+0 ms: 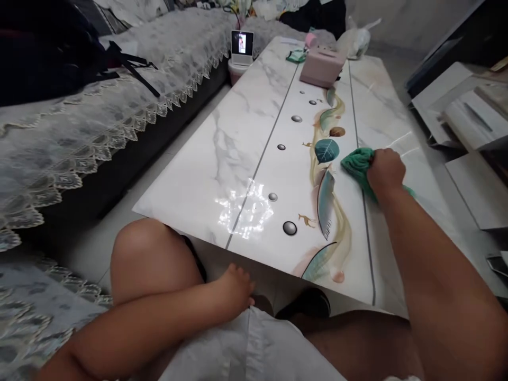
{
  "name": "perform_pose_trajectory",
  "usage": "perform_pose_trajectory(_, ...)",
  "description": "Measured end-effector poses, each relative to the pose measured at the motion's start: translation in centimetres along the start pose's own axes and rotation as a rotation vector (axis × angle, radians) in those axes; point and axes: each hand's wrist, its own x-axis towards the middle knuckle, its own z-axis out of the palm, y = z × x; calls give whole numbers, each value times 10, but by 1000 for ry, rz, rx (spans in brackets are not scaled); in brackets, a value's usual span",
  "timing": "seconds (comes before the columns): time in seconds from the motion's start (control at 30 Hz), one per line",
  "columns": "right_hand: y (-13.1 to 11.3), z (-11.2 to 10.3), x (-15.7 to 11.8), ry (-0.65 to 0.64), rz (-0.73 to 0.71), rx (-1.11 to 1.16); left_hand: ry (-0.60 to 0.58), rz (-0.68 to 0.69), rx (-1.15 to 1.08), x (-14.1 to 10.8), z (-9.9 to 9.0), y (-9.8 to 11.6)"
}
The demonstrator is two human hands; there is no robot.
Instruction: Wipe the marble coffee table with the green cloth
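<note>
My right hand [387, 172] is closed round a bunched green cloth [357, 163] on the right half of the table. Part of the cloth lies on the glossy surface, and some of it is hidden behind the hand. My left hand [235, 288] rests low over my lap, just in front of the table's near edge, its fingers curled in with nothing seen in them. The table [242, 137] has a white marbled top with dark lines, printed leaves and grey dots.
A pink box [322, 66] stands toward the table's far end, with a plastic bag [355, 41] behind it. A lace-covered sofa [170, 55] runs along the left. A lit screen [242, 46] stands on a stool beside it. White shelving [472, 116] stands at right.
</note>
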Motion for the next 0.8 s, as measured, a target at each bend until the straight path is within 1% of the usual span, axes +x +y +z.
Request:
perform_pose_trajectory(0.07, -9, 2, 12, 61, -6, 20, 46, 11, -46, 2, -1, -2)
perform_pose_trajectory(0.1, -12, 3, 17, 59, 6, 42, 60, -2, -69, 4, -3, -3)
perform_pose_trajectory(0.13, -13, 3, 19, 31, 24, 75, 58, -32, -88, 4, -6, -4)
perform_pose_trajectory(0.2, -10, 3, 17, -67, 30, 168, 22, -113, -111, 5, -15, -4)
perform_pose_trajectory(0.27, -2, 2, 3, -175, -47, 267, -47, -163, -108, 2, -24, -3)
perform_pose_trajectory(0.3, 1, 2, -8, -208, -107, 299, -73, -156, -102, 0, -28, -2)
perform_pose_trajectory(0.37, 2, 2, -36, -209, -214, 300, -101, -112, -92, -7, -31, 1)
perform_pose_trajectory(0.43, -3, 3, -68, -154, -282, 249, -99, -72, -86, -12, -31, 4)
perform_pose_trajectory(0.5, -10, 6, -101, -92, -332, 220, -60, -51, -57, -15, -29, 6)
perform_pose_trajectory(0.57, -15, 9, -134, -56, -405, 237, -19, -39, -10, -15, -26, 7)
perform_pose_trajectory(0.67, -15, 14, -190, 7, -583, 300, 5, -27, 44, -11, -22, 5)
perform_pose_trajectory(0.73, -17, 17, -230, 90, -698, 332, 14, -22, 56, -7, -19, 4)
perform_pose_trajectory(0.8, -28, 18, -265, 182, -776, 337, 32, -20, 71, -2, -14, 6)
